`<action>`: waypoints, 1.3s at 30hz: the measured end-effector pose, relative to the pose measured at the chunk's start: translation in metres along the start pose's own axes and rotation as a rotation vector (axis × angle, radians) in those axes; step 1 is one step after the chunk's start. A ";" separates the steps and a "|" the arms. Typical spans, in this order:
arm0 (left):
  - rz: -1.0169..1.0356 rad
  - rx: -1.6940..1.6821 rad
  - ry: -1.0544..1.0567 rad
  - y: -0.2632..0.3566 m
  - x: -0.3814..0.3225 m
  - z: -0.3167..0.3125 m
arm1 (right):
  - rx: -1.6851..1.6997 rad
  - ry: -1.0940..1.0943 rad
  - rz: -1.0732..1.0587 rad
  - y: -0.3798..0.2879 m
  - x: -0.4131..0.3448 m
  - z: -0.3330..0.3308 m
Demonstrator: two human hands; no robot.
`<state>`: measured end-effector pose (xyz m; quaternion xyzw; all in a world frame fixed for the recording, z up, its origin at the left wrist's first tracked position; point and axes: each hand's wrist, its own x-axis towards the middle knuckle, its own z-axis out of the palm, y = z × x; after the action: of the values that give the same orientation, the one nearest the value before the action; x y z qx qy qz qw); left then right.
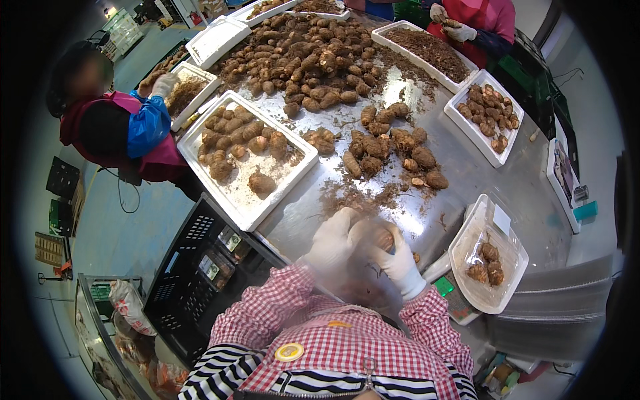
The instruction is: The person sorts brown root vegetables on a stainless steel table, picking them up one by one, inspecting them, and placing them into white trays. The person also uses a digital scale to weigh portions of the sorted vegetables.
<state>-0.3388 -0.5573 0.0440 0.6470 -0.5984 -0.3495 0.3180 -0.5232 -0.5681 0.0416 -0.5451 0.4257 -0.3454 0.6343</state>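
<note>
Both hands wear white gloves and meet above the near edge of the metal table (295, 207). My right hand (400, 265) is curled around a brown taro corm (383, 239). Against its other side is my left hand (334, 240), smeared by motion; its grip is unclear. Loose root fibres (350, 195) lie just beyond the gloves. Past them, several hairy taros (372, 147) sit in a small group. To the right, a clear-rimmed tray (465, 252) with 3 taros (489, 265) stands on a weighing scale (456, 300) with a lit green display.
A white foam box (240, 207) of taros stands at left, another (497, 160) at right. A large taro heap (310, 55) covers the far table. Below left is a black crate (185, 280) with packed trays. Co-workers (150, 125) stand at left and far right.
</note>
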 end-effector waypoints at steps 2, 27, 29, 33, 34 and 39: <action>0.175 0.181 0.071 -0.004 0.000 0.003 | 0.107 -0.028 0.324 -0.007 0.003 -0.006; -0.190 -0.450 -0.285 -0.011 0.014 -0.007 | -0.523 0.311 -0.212 0.038 0.006 0.008; -0.212 -0.621 -0.315 -0.012 0.012 -0.008 | -0.466 0.301 -0.240 0.036 0.006 0.010; -0.255 -0.530 -0.343 -0.016 0.014 -0.009 | -0.187 0.272 -0.118 0.029 0.004 0.008; -0.158 -0.354 -0.221 -0.015 0.016 -0.008 | -0.200 0.262 -0.120 0.029 0.003 0.007; 0.071 -0.092 0.191 0.001 0.015 -0.008 | -0.432 0.273 -0.245 0.033 0.007 0.000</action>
<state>-0.3320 -0.5721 0.0485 0.6404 -0.5712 -0.3019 0.4153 -0.5218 -0.5691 0.0081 -0.6635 0.5018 -0.3911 0.3937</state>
